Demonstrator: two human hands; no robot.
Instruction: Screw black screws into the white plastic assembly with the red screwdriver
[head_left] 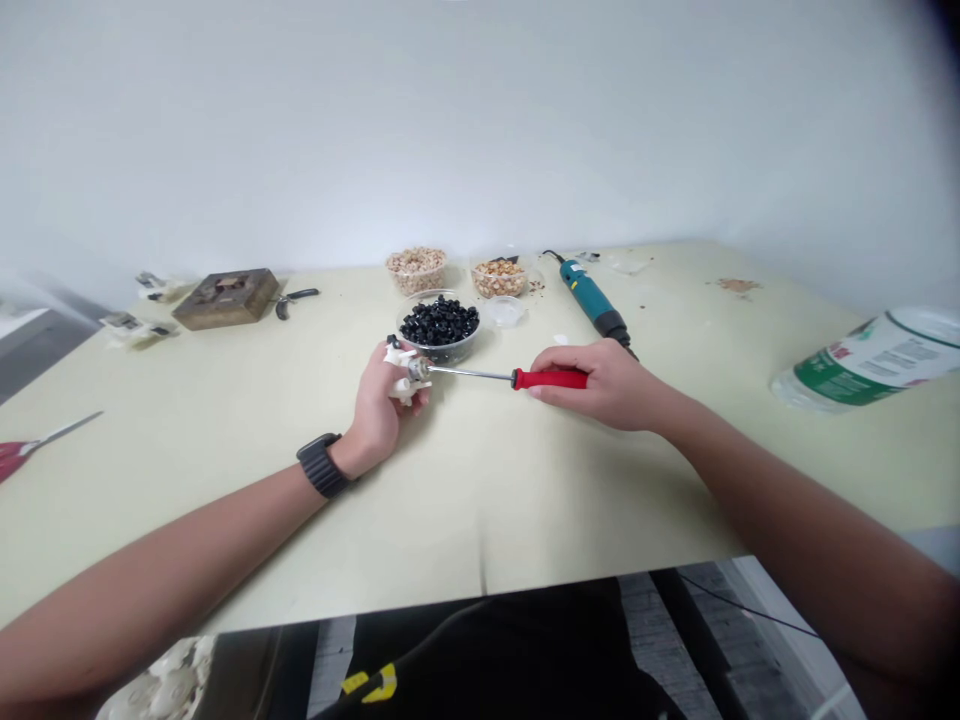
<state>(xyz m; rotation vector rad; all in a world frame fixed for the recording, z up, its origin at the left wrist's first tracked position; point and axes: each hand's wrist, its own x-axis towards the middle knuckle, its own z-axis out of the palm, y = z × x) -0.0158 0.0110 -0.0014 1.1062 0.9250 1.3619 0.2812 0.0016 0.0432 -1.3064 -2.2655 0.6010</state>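
My left hand [381,408], with a dark watch at its wrist, is closed around a small white plastic part [403,375] that has a metal piece at its right side. In my right hand [611,385] is a screwdriver [551,379] with a red handle, held nearly level. Its thin shaft points left, and the tip meets the metal side of the white part or lies right beside it; exact contact is too small to tell. Just behind the left hand stands a clear bowl of small black pieces [440,322].
Farther back are tubs of pale pieces [416,270] and amber pieces [499,277], plus a teal power tool [592,300]. A wooden block [227,300] and pliers [295,300] lie at back left, red-handled scissors or a knife [30,450] at far left. A labelled container [870,362] is at right.
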